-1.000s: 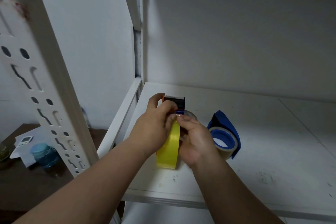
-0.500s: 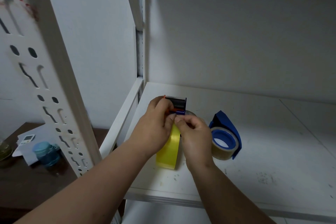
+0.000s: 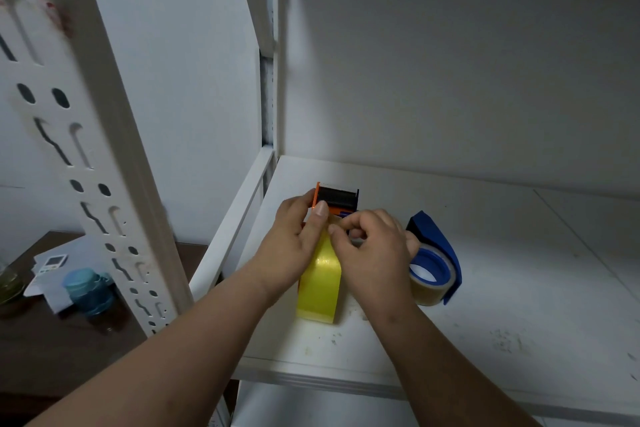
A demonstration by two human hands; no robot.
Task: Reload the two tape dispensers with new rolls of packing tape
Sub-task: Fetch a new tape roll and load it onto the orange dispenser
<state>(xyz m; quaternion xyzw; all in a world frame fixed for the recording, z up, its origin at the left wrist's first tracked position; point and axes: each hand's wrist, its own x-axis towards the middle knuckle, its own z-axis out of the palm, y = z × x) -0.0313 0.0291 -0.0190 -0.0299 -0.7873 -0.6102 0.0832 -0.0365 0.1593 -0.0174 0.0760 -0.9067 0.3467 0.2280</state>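
**One head-worn camera, looking down at a shelf**

There was a single view, worn on the person's head, facing forward and down. It sat close over the white shelf (image 3: 485, 288), near enough that both forearms ran in from the bottom edge. The wide lens also took in the slotted upright (image 3: 86, 149) and a dark table (image 3: 52, 340) lower left.

Two tape dispensers sit on the white shelf (image 3: 485, 288): an orange one (image 3: 334, 199) and a blue one (image 3: 437, 246). Two rolls of tape are in view, one yellow (image 3: 320, 282) and one clear (image 3: 427, 282), the clear one on the blue dispenser. Two bare hands work at the orange dispenser, the left hand (image 3: 294, 243) and the right hand (image 3: 372, 253). On the dark table (image 3: 52, 350) to the left stand one blue bottle (image 3: 88, 291), one small white device (image 3: 52, 262) and a few papers (image 3: 52, 288), too overlapped to count.
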